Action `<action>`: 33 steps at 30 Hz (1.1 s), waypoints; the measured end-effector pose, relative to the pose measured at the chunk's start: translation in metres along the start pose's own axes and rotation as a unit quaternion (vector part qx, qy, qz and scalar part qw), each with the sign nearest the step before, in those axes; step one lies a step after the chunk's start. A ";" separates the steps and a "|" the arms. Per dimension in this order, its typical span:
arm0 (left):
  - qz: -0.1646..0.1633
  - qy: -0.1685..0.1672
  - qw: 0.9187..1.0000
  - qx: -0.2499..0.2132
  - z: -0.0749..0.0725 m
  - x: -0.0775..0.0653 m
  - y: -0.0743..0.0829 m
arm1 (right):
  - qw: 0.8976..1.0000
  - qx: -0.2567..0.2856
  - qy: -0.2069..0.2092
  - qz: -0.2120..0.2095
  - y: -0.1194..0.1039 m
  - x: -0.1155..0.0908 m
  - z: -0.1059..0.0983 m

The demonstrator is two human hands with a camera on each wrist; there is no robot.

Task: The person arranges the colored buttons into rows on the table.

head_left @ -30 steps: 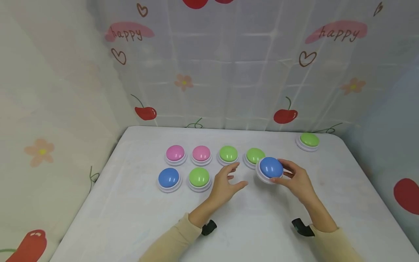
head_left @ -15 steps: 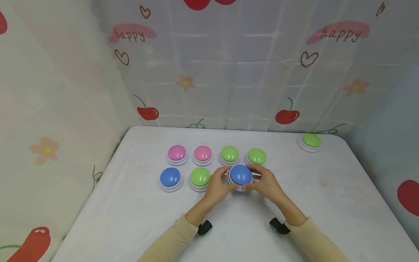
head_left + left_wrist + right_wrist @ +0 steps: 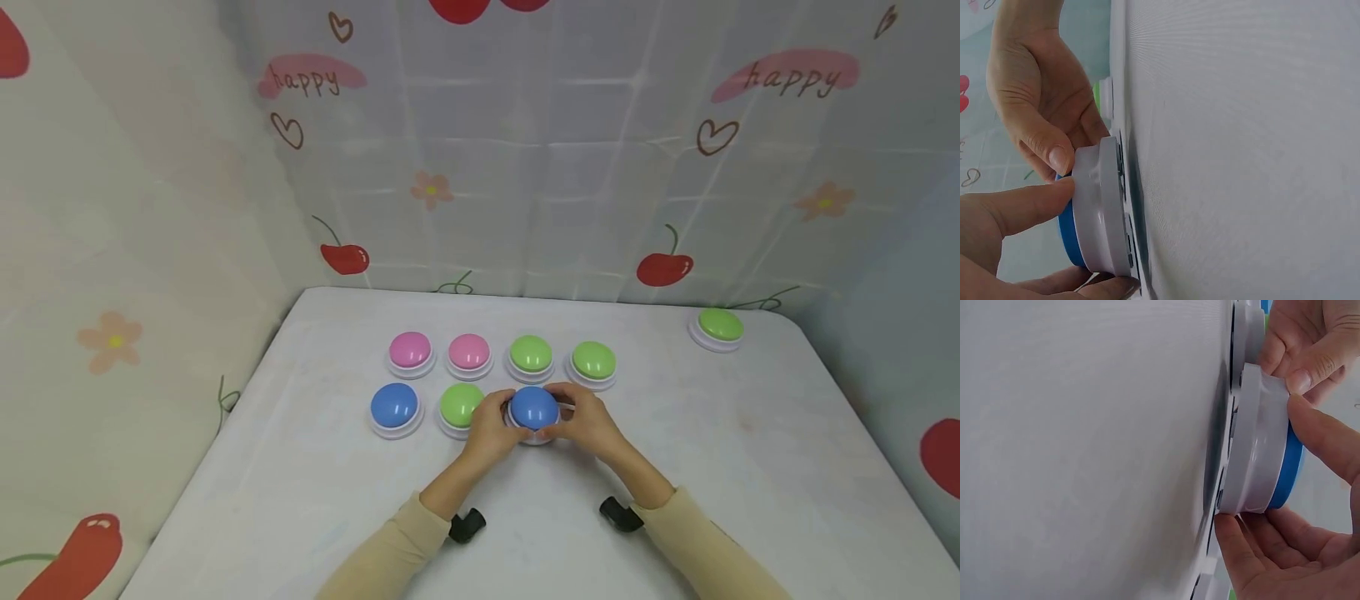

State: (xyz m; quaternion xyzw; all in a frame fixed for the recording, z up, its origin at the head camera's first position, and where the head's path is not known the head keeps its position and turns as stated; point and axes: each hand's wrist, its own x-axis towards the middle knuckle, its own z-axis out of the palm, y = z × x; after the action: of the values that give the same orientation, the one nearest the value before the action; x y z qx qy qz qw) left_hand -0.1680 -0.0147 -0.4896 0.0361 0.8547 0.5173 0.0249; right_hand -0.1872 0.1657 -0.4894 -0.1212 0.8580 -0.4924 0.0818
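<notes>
A blue-domed push button [image 3: 534, 407] with a white round base is gripped from both sides by my two hands. My left hand [image 3: 486, 432] curls round its left side, with the thumb at the front of the base. Round the right side curl the fingers of my right hand [image 3: 588, 423], its thumb meeting the left one at the front. In the left wrist view, the button's base [image 3: 1107, 206] sits close over the white tabletop. Just left of my left hand is a green button [image 3: 460, 404], partly covered by that hand. Left of it lies another blue button [image 3: 394, 406].
Behind the hands runs a row of two pink buttons [image 3: 409, 350] and two green buttons [image 3: 531, 354]. A lone green button [image 3: 721, 325] lies near the far right corner of the white table [image 3: 750, 467]. A printed curtain [image 3: 525, 167] hangs behind the table.
My right hand has carried the blue button leftward and down, beside the green one in the front row. My left hand, earlier apart from it, now grips its left side.
</notes>
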 end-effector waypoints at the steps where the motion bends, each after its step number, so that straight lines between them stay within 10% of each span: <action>1: -0.001 -0.002 1.000 0.002 0.000 0.000 0.000 | 1.000 0.001 0.002 0.003 0.000 0.000 0.000; 24: 0.033 0.002 0.996 0.077 0.003 -0.009 0.007 | 0.999 -0.040 0.003 0.016 -0.003 -0.006 0.002; 33: 0.123 -0.023 0.989 0.077 -0.004 -0.036 0.045 | 0.998 -0.017 0.051 0.029 0.007 -0.017 -0.058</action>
State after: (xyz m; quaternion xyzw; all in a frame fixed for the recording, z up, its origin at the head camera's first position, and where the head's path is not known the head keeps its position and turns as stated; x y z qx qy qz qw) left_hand -0.1311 -0.0005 -0.4480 0.1549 0.8803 0.4480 -0.0219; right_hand -0.1868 0.2219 -0.4655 -0.0720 0.8725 -0.4806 0.0503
